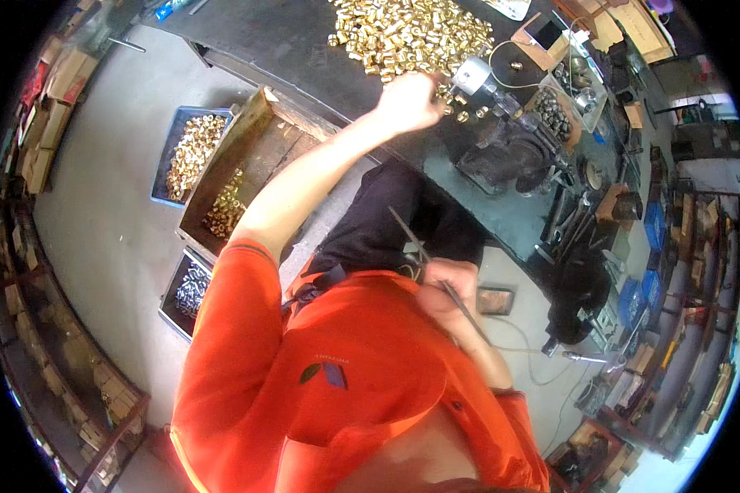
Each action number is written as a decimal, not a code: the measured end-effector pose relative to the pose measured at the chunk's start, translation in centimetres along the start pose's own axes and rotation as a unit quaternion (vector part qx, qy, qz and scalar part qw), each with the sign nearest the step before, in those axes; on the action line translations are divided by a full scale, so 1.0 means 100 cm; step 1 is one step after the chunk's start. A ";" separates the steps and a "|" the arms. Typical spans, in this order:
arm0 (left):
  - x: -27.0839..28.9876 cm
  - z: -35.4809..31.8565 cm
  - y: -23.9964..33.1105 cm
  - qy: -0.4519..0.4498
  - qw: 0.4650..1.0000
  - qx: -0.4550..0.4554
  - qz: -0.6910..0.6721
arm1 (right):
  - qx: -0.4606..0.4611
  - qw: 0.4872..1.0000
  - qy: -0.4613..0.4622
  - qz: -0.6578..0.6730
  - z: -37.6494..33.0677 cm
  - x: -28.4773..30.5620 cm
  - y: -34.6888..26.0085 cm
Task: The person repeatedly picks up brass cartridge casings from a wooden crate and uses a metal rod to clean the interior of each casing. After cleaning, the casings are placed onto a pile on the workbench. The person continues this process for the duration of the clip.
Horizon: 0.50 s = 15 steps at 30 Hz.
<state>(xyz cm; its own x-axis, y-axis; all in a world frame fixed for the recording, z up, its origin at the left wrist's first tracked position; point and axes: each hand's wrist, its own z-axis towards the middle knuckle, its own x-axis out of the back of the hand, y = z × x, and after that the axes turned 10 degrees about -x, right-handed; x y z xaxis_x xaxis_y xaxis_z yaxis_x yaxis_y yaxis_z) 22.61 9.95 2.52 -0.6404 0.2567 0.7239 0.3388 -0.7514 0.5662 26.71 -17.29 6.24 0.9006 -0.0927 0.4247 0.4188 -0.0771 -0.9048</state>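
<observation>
My left hand (409, 102) reaches across the dark bench with its fingers curled together beside a round silver chuck (471, 76). Whatever the fingers pinch is hidden from view. The chuck sits on a small dark bench machine (518, 152). Close beyond the hand spreads a large heap of brass fittings (407, 37), with a few loose brass pieces (463, 117) lying by the chuck. Above my lap, my right hand (450, 289) is closed round a long, thin, pointed metal rod (411, 232), which slants past both sides of the fist.
On the left, a wooden box (259, 156) holds some brass pieces, a blue crate (160, 168) more brass fittings, and a dark bin (173, 308) silvery parts. A tray of grey metal parts (553, 115) stands behind the machine. Shelves (691, 304) line the right side.
</observation>
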 end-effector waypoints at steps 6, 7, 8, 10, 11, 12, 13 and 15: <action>0.068 -0.099 -0.043 -0.006 0.998 0.043 -0.034 | 0.010 0.999 -0.018 0.024 0.001 0.000 0.000; 0.080 -0.123 -0.050 -0.031 0.997 0.069 0.008 | 0.010 1.000 -0.014 0.020 0.001 -0.002 0.001; 0.086 -0.148 -0.065 -0.072 0.992 0.100 0.027 | 0.011 1.000 -0.012 0.015 0.000 -0.005 0.003; 0.086 -0.203 -0.094 -0.138 0.980 0.122 0.074 | 0.033 0.999 -0.028 -0.008 0.002 -0.008 0.007; 0.081 -0.229 -0.103 -0.163 0.975 0.114 0.096 | 0.019 0.999 -0.040 0.001 0.003 -0.010 0.008; 0.076 -0.244 -0.107 -0.246 0.952 0.147 0.109 | 0.006 0.999 -0.048 0.009 0.002 -0.011 0.011; 0.068 -0.257 -0.110 -0.326 0.921 0.176 0.116 | -0.008 0.998 -0.055 0.013 0.002 -0.011 0.011; 0.038 -0.291 -0.124 -0.291 0.943 0.149 0.057 | -0.007 0.995 -0.087 0.046 0.008 -0.013 0.004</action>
<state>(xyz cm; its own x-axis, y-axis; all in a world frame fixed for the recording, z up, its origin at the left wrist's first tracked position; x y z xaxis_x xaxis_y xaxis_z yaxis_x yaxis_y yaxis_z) -4.10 2.56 -13.21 -0.1306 0.5400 0.8314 0.6165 -0.6125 0.4947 25.81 -16.43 5.36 0.9423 0.0739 0.3264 0.3323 -0.0906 -0.9388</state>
